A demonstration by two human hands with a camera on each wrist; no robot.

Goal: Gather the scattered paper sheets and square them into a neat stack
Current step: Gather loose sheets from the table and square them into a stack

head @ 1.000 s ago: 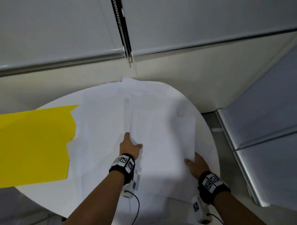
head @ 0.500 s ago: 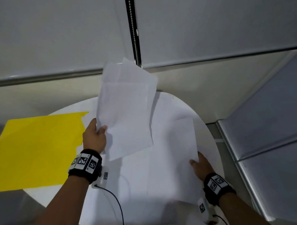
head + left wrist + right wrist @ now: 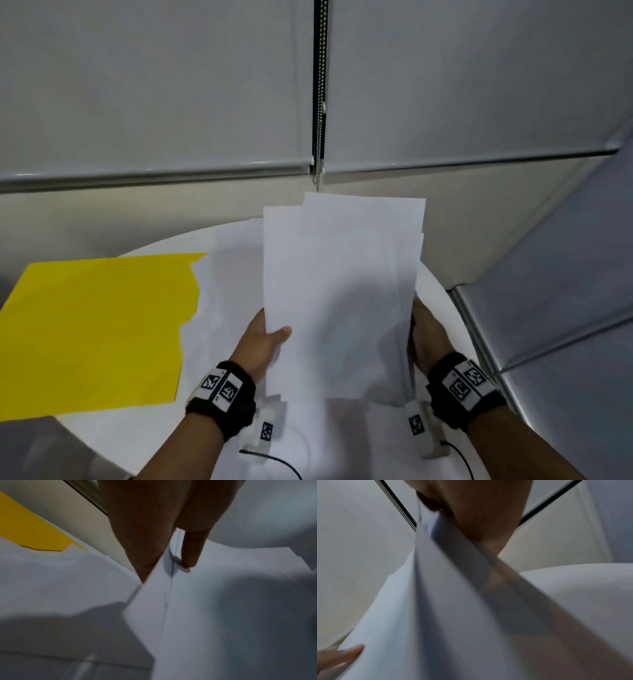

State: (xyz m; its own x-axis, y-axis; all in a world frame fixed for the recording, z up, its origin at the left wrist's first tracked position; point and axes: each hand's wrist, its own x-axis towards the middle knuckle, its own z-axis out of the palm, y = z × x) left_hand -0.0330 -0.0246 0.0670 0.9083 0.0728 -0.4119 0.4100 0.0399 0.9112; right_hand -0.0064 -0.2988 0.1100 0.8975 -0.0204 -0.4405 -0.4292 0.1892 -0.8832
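Both hands hold a bundle of white paper sheets (image 3: 342, 291) upright and tilted above the round white table (image 3: 137, 431). My left hand (image 3: 265, 337) grips the bundle's left edge, thumb on the front. On the right edge, my right hand (image 3: 423, 334) holds the sheets, its fingers hidden behind them. The top edges are uneven, with one sheet standing higher at the right. In the left wrist view the left hand (image 3: 154, 545) pinches the paper sheets (image 3: 214, 601). In the right wrist view the right hand (image 3: 484, 513) clamps the fanned paper sheets (image 3: 436, 615).
A large yellow sheet (image 3: 92, 329) covers the table's left part. More white sheets (image 3: 233, 274) lie flat beneath the lifted bundle. Grey roller blinds with a bead chain (image 3: 320, 102) hang behind the table. A grey panel (image 3: 555, 308) runs along the right.
The left hand swung its lifted sheets rightward, and the right hand lifted its sheets off the table. Both lots are now joined in one bundle held between the hands.
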